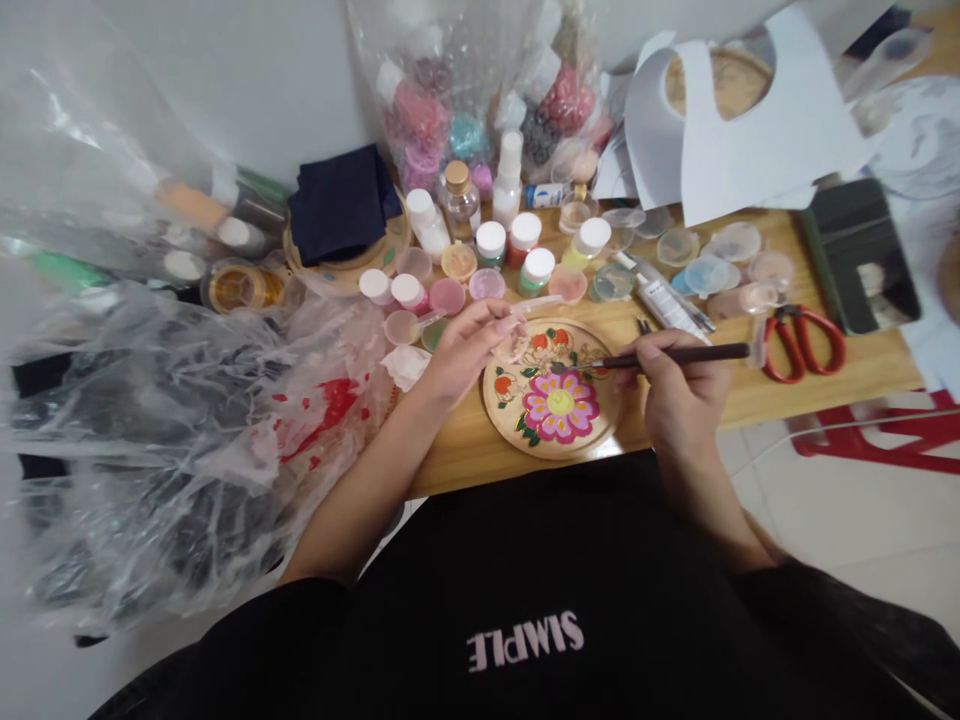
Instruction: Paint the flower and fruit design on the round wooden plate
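Observation:
A round wooden plate (507, 422) lies near the table's front edge, with a pink and purple flower (561, 405) with a yellow centre, orange shapes and green leaves on it. My right hand (679, 390) is closed round a dark-handled brush (705, 353); its tip points left, over the plate just above the flower. Over the plate's upper left, my left hand (472, 350) pinches a small clear plastic cup (511, 345). What the cup holds is too small to tell.
Paint jars (537, 272) and small cups stand behind the plate. Red-handled scissors (802, 345) and a phone (862, 255) lie at the right. Crumpled clear plastic (187, 430) covers the left side. Several bottles (507, 180) stand at the back, near cut white paper (750, 150).

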### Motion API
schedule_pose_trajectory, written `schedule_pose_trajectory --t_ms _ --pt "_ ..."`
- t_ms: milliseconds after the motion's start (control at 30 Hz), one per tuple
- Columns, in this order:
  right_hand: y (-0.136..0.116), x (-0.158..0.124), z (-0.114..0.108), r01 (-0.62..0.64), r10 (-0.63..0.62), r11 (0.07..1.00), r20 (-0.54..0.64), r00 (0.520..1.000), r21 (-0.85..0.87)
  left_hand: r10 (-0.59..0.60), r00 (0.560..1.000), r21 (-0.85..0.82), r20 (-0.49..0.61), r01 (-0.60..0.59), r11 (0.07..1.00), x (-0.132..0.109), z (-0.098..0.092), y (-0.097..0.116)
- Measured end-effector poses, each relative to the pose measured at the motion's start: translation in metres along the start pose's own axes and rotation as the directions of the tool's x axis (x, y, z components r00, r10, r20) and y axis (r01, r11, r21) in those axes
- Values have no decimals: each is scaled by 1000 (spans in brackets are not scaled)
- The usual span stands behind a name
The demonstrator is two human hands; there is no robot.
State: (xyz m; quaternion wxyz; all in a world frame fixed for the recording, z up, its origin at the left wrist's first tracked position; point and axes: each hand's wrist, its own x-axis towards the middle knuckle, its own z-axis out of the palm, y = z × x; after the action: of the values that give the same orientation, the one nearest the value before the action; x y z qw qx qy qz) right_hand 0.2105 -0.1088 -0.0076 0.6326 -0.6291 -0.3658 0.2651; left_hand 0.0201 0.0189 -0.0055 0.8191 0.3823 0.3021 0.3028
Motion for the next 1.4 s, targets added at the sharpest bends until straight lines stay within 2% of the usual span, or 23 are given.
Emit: schedule_pose_trajectory --t_ms 500,933,1233,1400 --pt "-18 -3 6 58 -51 991 61 997 -119 13 1000 14 10 -13 1000 -1 1 0" --pt "-20 -5 3 56 -33 966 93 995 -253 16 1000 17 3 -16 1000 -1 2 0" --pt "-38 3 11 206 -118 883 225 967 -423 9 1000 -5 -15 -9 1000 -2 2 1" --pt "-40 5 14 227 -134 867 230 964 -444 11 1000 13 1 -11 1000 -2 2 1"
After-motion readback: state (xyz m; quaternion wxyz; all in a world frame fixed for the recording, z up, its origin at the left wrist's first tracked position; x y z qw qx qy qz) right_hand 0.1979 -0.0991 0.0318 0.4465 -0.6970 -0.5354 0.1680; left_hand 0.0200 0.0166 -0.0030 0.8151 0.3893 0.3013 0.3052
